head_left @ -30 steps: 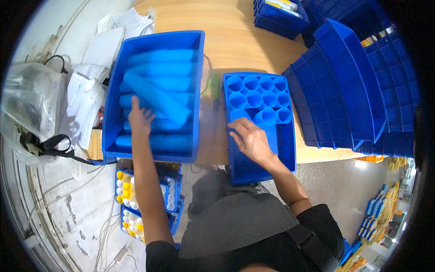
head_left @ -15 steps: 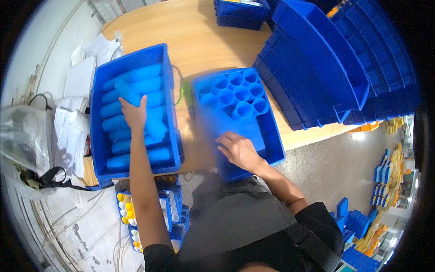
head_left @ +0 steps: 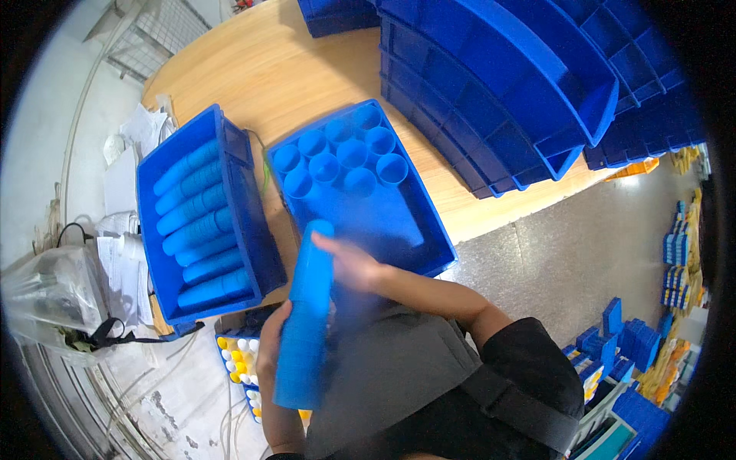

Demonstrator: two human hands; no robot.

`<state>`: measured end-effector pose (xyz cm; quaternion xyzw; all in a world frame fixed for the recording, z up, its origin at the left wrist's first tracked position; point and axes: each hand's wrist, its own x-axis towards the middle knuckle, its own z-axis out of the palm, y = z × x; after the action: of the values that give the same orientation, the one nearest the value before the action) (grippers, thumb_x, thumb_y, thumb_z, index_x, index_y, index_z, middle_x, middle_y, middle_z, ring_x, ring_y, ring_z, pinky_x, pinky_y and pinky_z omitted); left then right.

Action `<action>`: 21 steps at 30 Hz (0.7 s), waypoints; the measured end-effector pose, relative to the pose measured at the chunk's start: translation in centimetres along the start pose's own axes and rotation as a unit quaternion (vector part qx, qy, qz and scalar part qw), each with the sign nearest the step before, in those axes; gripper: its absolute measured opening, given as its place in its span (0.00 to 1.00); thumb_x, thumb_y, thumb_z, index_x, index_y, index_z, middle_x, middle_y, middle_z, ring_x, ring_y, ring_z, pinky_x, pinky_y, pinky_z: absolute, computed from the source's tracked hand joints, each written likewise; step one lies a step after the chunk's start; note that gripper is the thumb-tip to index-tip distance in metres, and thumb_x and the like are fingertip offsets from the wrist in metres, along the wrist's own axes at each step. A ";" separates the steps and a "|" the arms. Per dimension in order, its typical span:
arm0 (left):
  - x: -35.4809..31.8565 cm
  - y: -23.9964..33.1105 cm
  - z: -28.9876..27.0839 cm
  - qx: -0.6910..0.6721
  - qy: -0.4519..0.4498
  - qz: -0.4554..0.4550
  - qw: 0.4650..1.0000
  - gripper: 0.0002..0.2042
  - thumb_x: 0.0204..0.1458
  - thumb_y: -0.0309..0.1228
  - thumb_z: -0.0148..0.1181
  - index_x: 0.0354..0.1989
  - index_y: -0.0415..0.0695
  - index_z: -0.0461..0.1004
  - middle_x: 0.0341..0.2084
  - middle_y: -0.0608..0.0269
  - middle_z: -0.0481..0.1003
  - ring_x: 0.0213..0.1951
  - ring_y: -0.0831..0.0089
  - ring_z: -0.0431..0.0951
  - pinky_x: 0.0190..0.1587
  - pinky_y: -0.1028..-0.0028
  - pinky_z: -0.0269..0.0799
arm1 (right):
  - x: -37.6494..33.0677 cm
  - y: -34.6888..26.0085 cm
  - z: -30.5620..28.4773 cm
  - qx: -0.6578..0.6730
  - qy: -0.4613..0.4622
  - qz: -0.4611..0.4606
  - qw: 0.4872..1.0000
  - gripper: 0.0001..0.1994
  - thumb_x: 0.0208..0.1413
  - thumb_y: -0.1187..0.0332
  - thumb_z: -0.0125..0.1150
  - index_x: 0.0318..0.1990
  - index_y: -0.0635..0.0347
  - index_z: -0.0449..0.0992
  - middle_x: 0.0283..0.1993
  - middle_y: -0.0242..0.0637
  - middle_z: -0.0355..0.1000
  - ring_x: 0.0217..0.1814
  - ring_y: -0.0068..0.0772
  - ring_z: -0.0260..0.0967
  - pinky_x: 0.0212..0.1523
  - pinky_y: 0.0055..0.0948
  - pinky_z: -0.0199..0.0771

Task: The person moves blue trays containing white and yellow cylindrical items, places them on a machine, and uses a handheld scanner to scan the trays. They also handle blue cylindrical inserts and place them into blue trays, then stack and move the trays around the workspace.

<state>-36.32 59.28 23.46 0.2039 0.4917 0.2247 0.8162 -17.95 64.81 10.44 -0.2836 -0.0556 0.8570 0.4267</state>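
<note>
A: How was everything laid out, biggest first?

B: The wooden worktop (head_left: 230, 61) carried two blue bins. The left bin (head_left: 259, 230) held nested cups (head_left: 195, 224) lying on their sides; the right bin (head_left: 402, 224) held loose cups (head_left: 352, 153) standing mouth up, beyond a bare stretch of its floor.

A: And the cup stack (head_left: 301, 337)?

B: In front of the grey apron (head_left: 383, 353), tilted, its narrower end pointing up toward the right bin.

A: What would have served best there?

B: Firm support low down, I'd say, but no squeezing: the cups looked thin-walled and would probably have jammed. A straight pull along the stack, with a slight twist, should have freed an end cup cleanly.

A: How were the arms set?

B: The right forearm (head_left: 429, 291) came across from the right, nearly level; the left forearm (head_left: 282, 429) rose steeply from below.

A: And the fingers?

B: The left hand (head_left: 270, 337) was clamped round the stack's lower side. The right hand (head_left: 351, 262) was at its upper end, too blurred to tell whether its fingers (head_left: 322, 242) gripped.
</note>
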 end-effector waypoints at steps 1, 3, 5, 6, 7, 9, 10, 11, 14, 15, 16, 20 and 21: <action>0.0 -0.5 0.3 -0.006 0.054 -0.020 0.998 0.39 0.54 0.58 0.55 0.64 0.37 0.62 0.51 0.43 0.74 0.49 0.59 0.79 0.52 0.63 0.75 | 0.3 -0.4 -0.2 0.033 0.061 0.034 0.997 0.25 0.65 0.46 0.51 0.54 0.60 0.67 0.52 0.44 0.74 0.53 0.37 0.74 0.54 0.41 0.76; 0.0 -1.6 1.1 -0.058 0.022 0.006 0.998 0.38 0.56 0.57 0.52 0.65 0.37 0.60 0.51 0.43 0.74 0.48 0.58 0.78 0.50 0.63 0.75 | 0.0 -1.3 -0.5 0.124 0.093 -0.051 0.987 0.29 0.64 0.41 0.49 0.55 0.60 0.66 0.53 0.48 0.73 0.52 0.43 0.75 0.53 0.46 0.76; 0.2 -2.5 1.7 -0.143 0.024 0.030 0.989 0.34 0.60 0.54 0.47 0.61 0.33 0.64 0.45 0.42 0.77 0.41 0.60 0.80 0.42 0.69 0.77 | -1.7 -1.6 -0.5 0.157 0.092 0.046 0.982 0.32 0.62 0.39 0.49 0.58 0.60 0.65 0.53 0.48 0.72 0.53 0.44 0.73 0.58 0.50 0.71; 0.3 -2.8 1.8 -0.082 0.078 0.006 0.994 0.34 0.60 0.54 0.47 0.62 0.34 0.63 0.45 0.42 0.77 0.41 0.60 0.80 0.42 0.68 0.77 | -2.7 -1.5 -0.5 0.084 0.039 0.057 0.994 0.33 0.61 0.38 0.50 0.58 0.60 0.65 0.53 0.47 0.72 0.53 0.44 0.73 0.58 0.51 0.70; 0.3 -3.0 1.8 -0.035 0.090 -0.018 0.995 0.34 0.60 0.55 0.47 0.62 0.35 0.63 0.45 0.42 0.76 0.41 0.60 0.80 0.43 0.67 0.78 | -3.7 -1.3 -0.6 -0.008 -0.039 0.062 0.997 0.34 0.61 0.37 0.51 0.59 0.61 0.64 0.52 0.46 0.72 0.52 0.44 0.72 0.59 0.52 0.68; 0.4 -3.2 1.6 0.014 0.096 -0.054 0.994 0.35 0.60 0.56 0.48 0.63 0.36 0.62 0.45 0.43 0.76 0.41 0.59 0.80 0.45 0.66 0.78 | -4.1 -0.9 -0.7 -0.101 -0.001 0.012 0.995 0.34 0.62 0.38 0.50 0.58 0.62 0.65 0.53 0.47 0.71 0.56 0.43 0.69 0.59 0.49 0.68; 0.4 -3.2 1.4 0.019 0.097 -0.073 0.992 0.35 0.60 0.56 0.48 0.63 0.36 0.62 0.46 0.43 0.76 0.41 0.58 0.80 0.45 0.65 0.78 | -4.1 -0.7 -0.7 -0.064 0.031 0.024 0.997 0.34 0.62 0.38 0.49 0.57 0.62 0.65 0.53 0.47 0.71 0.57 0.43 0.68 0.60 0.48 0.67; 0.4 -3.1 1.3 0.040 0.135 -0.108 0.984 0.36 0.59 0.57 0.49 0.64 0.37 0.61 0.46 0.43 0.76 0.41 0.58 0.80 0.46 0.64 0.78 | -3.9 -0.5 -0.8 -0.036 0.060 0.024 0.997 0.34 0.62 0.38 0.49 0.57 0.63 0.65 0.54 0.47 0.71 0.58 0.43 0.68 0.61 0.47 0.67; 0.6 -2.8 1.1 -0.014 0.036 -0.079 0.996 0.43 0.53 0.62 0.54 0.68 0.40 0.56 0.54 0.42 0.71 0.50 0.53 0.76 0.53 0.57 0.73 | -3.5 -1.1 -1.3 0.101 0.047 0.092 0.989 0.31 0.65 0.40 0.46 0.57 0.62 0.66 0.53 0.47 0.73 0.61 0.42 0.67 0.61 0.43 0.67; 0.8 -2.7 1.2 -0.027 0.018 -0.070 0.997 0.46 0.51 0.65 0.55 0.70 0.42 0.54 0.57 0.42 0.69 0.54 0.51 0.74 0.55 0.55 0.71 | -3.3 -1.7 -1.5 0.067 0.014 0.146 0.987 0.30 0.66 0.42 0.45 0.58 0.62 0.65 0.55 0.47 0.72 0.63 0.42 0.66 0.61 0.43 0.66; 1.2 -2.7 1.4 -0.013 0.017 -0.079 0.997 0.42 0.54 0.62 0.53 0.68 0.40 0.56 0.54 0.42 0.71 0.52 0.53 0.76 0.53 0.58 0.73 | -4.3 -1.9 -1.6 -0.059 -0.046 0.087 0.993 0.30 0.66 0.43 0.47 0.61 0.61 0.63 0.57 0.47 0.71 0.65 0.41 0.64 0.63 0.45 0.63; 3.0 -3.1 2.9 -0.013 -0.033 -0.082 0.996 0.35 0.61 0.55 0.49 0.64 0.34 0.59 0.48 0.41 0.74 0.48 0.57 0.78 0.49 0.63 0.77 | -8.0 -5.1 -2.7 -0.021 0.103 -0.054 0.993 0.31 0.66 0.42 0.45 0.63 0.61 0.62 0.57 0.45 0.70 0.63 0.40 0.64 0.66 0.49 0.59; 3.5 -3.1 3.4 -0.017 -0.059 -0.071 0.996 0.35 0.62 0.55 0.48 0.64 0.33 0.59 0.48 0.41 0.74 0.48 0.57 0.78 0.49 0.62 0.77 | -8.5 -5.5 -2.8 0.064 0.151 -0.094 0.982 0.30 0.67 0.43 0.43 0.62 0.61 0.62 0.55 0.44 0.71 0.61 0.39 0.66 0.64 0.48 0.60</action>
<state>-31.37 58.32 20.73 0.1677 0.4518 0.1617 0.8612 -8.54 61.41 13.74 -0.3749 0.0379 0.7621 0.5264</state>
